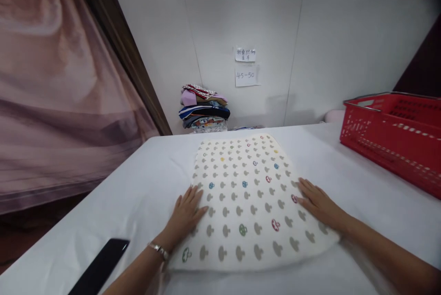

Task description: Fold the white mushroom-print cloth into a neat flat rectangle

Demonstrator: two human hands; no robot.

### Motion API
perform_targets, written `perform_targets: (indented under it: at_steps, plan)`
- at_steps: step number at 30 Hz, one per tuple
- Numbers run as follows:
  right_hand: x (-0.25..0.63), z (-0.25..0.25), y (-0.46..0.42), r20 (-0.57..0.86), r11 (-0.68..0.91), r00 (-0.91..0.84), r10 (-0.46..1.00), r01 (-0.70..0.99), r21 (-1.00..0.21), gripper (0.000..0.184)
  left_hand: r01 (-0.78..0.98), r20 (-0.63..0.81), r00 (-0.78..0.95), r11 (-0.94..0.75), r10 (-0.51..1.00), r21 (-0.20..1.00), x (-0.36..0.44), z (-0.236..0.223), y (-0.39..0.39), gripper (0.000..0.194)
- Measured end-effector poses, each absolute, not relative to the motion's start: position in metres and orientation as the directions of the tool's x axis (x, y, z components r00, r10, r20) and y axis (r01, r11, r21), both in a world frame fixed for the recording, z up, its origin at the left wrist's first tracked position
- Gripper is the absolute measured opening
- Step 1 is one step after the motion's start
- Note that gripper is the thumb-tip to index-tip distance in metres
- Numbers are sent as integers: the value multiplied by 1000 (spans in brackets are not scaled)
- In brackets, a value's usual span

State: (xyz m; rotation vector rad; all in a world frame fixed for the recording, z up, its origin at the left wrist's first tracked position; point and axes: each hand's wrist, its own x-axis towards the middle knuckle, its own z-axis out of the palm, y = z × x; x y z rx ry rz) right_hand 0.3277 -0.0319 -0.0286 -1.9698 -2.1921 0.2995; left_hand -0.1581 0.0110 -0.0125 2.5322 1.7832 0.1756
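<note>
A cream cloth [248,198] printed with grey and coloured mushrooms lies spread out on the white-covered table [148,184]. On its left edge rests my left hand [186,212], palm down with the fingers stretched. My right hand [319,203] lies flat on the right edge, fingers extended across the fabric. Neither hand grips the cloth. The near edge of the cloth runs slightly curved toward me, and its far edge lies close to the table's back edge.
To the right stands a red plastic basket [389,143] with a metal handle. A black phone-like slab [99,267] lies at the lower left. Behind the table rises a stack of folded clothes [205,109]. Two paper notes [247,76] hang on the wall; a pink curtain [58,93] covers the left.
</note>
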Motion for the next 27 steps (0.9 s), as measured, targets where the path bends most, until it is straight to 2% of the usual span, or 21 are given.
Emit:
perform_targets:
  at_steps: [3,7,13,19,24,27]
  plan:
    - [333,-30,-80,-18,90,-98,995,956,-280,68,942,120,302,-315,946,116,-169,-20,-25,57]
    - [340,-30,-126,-11,76,-83,996,950,-304,64,960,114,237,-251,965,125,-178,-21,-65,55]
    - [355,-38,-165,112,12,30,993,932,-362,57,981,126,128,-145,984,130,-166,-15,-117,51]
    - [357,-28,-173,239,127,-46,970,933,-337,46,950,173,286,-303,942,78,-144,-7,-139,48]
    - [351,-8,-159,146,126,-83,986,943,-309,50,894,259,426,-447,867,27,-103,9,-135,43]
    - [349,-1,-148,57,91,-77,995,950,-299,52,804,265,555,-590,788,73,-54,19,-134,41]
